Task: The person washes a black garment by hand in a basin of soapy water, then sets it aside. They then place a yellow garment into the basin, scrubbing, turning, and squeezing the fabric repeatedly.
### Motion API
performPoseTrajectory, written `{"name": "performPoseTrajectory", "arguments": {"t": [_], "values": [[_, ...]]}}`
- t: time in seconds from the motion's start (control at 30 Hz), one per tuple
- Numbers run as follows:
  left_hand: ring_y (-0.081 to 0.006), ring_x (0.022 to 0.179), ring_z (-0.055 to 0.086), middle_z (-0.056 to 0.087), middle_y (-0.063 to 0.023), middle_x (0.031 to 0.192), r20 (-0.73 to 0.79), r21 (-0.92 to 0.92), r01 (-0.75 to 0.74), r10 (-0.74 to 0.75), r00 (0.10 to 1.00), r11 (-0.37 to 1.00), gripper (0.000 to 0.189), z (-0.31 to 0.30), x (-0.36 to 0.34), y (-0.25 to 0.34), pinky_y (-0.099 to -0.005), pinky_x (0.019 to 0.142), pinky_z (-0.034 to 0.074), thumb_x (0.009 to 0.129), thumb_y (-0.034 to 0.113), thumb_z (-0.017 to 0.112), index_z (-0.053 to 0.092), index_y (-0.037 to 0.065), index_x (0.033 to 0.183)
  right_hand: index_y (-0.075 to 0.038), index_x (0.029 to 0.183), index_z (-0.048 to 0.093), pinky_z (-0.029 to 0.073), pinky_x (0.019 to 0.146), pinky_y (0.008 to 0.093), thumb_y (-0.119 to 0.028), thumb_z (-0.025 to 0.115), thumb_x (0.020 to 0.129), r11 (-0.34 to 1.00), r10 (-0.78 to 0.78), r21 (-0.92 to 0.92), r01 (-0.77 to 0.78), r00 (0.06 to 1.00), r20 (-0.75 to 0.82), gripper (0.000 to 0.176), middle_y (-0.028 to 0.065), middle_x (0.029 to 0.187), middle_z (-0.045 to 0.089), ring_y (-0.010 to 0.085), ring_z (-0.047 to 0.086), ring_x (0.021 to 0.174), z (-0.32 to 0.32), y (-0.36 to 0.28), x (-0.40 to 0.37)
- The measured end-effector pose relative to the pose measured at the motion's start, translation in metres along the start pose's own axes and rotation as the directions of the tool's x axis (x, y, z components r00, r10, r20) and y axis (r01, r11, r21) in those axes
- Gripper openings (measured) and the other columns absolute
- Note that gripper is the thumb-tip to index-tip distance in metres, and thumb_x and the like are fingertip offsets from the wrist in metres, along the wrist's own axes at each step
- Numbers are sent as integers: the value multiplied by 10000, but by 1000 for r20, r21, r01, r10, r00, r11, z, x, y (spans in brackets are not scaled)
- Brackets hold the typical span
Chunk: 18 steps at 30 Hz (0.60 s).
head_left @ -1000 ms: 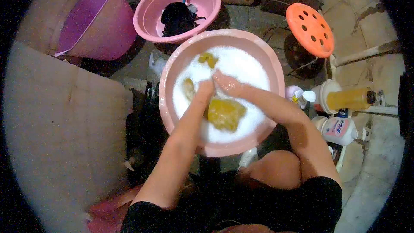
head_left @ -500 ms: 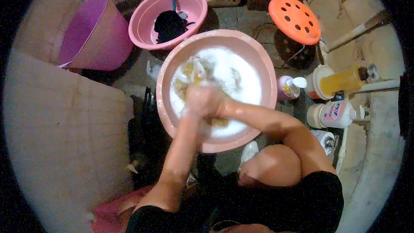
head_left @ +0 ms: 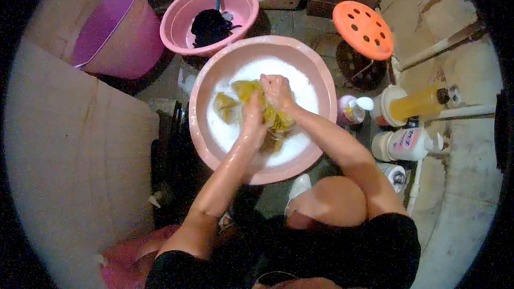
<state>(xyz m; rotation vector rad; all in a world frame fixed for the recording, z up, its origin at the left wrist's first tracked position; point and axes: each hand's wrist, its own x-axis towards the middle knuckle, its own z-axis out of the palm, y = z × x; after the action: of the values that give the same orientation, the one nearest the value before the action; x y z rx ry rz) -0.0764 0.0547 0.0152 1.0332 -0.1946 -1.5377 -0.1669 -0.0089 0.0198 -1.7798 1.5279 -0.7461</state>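
Note:
A wet mustard-yellow cloth (head_left: pixel 281 123) lies bunched in white suds inside a large pink basin (head_left: pixel 201 128). My right hand (head_left: pixel 277 92) is closed in a fist on the cloth's upper right part. Just to its left, my left hand (head_left: pixel 254 115) grips the cloth's middle, thumb side up, its fingers partly hidden by the folds. A loose fold of the cloth spreads over the foam to the left. Both forearms are wet.
Behind stands a smaller pink basin (head_left: pixel 176 37) holding dark cloth (head_left: pixel 211 28). A purple bucket (head_left: pixel 131 48) is at left, an orange stool (head_left: pixel 364 29) at right. Along the right wall stand a pump bottle (head_left: pixel 352 109), a yellow-liquid bottle (head_left: pixel 415 106) and a white bottle (head_left: pixel 409 143).
My hands, blurred and pressed together before, have come apart side by side. The right one has moved up and right, and more of the yellow cloth shows.

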Motion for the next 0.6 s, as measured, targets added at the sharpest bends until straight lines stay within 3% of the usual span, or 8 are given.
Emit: {"name": "performPoseTrajectory", "arguments": {"t": [0.07, 0.13, 0.2, 0.27, 0.3, 0.33, 0.53, 0.6], "values": [[-201, 1041, 517, 523, -93, 1166, -66, 8, -9, 10, 998, 1000, 510, 14, -5, 13, -338, 870, 464, 916, 415, 485, 477, 1, 1213, -14, 673, 590, 492, 604, 425, -285, 497, 851, 999, 47, 28, -47, 999, 4, 338, 182, 718, 624, 294, 622, 667, -15, -31, -17], [-208, 1035, 525, 529, -95, 1164, -59, -63, 26, -29, 998, 998, 487, 10, -4, -1, -349, 869, 469, 916, 399, 491, 477, 16, 1216, -9, 691, 590, 485, 593, 418, -304, 477, 865, 910, -260, 328, 252, 965, -20, 361, 170, 709, 622, 306, 603, 641, 4, -55, -54], [-221, 1023, 542, 542, -99, 1160, -39, -149, 60, -67, 997, 987, 445, -4, 0, -14, -372, 867, 479, 916, 367, 503, 477, 46, 1223, -12, 695, 590, 482, 589, 414, -299, 485, 861, 916, -391, 111, 386, 920, 26, 348, 162, 695, 616, 313, 597, 635, 49, -8, -55], [-234, 1012, 558, 555, -102, 1156, 3, -206, 82, -83, 997, 975, 409, -11, 7, -19, -395, 864, 489, 916, 336, 514, 477, 76, 1230, -21, 686, 582, 448, 544, 394, -280, 505, 860, 843, -464, 247, 478, 878, -114, 321, 133, 664, 599, 267, 554, 579, 29, -8, -30], [-241, 1006, 566, 561, -104, 1154, 39, -223, 94, -87, 995, 970, 394, -10, 12, -15, -406, 863, 494, 916, 320, 520, 477, 91, 1233, -11, 647, 557, 406, 507, 382, -290, 501, 872, 967, -121, 232, 110, 992, 36, 363, 140, 594, 555, 205, 485, 521, 5, -5, -17], [-238, 996, 573, 567, -97, 1130, -24, -329, 128, -144, 989, 936, 399, 9, -4, -13, -410, 846, 502, 906, 344, 539, 487, 84, 1206, 7, 613, 530, 364, 483, 380, -310, 484, 888, 997, -5, 76, 6, 1000, -13, 422, 152, 524, 491, 166, 413, 486, -16, 4, 4], [-227, 964, 578, 559, -95, 1118, 143, 16, 128, -129, 981, 992, 622, -7, 26, 25, -384, 821, 499, 875, 497, 543, 421, 33, 1271, 0, 714, 596, 436, 604, 409, -297, 561, 855, 983, -178, -87, 161, 954, -242, 331, 180, 632, 559, 278, 574, 593, -72, -59, -3], [-237, 954, 590, 568, -107, 1126, 162, 70, 150, -160, 974, 986, 645, -10, 27, 39, -389, 827, 500, 876, 518, 527, 418, 20, 1272, -8, 730, 609, 454, 640, 400, -296, 583, 840, 967, -255, -10, 255, 964, -77, 309, 172, 661, 580, 290, 591, 637, -65, -82, -26]]}}
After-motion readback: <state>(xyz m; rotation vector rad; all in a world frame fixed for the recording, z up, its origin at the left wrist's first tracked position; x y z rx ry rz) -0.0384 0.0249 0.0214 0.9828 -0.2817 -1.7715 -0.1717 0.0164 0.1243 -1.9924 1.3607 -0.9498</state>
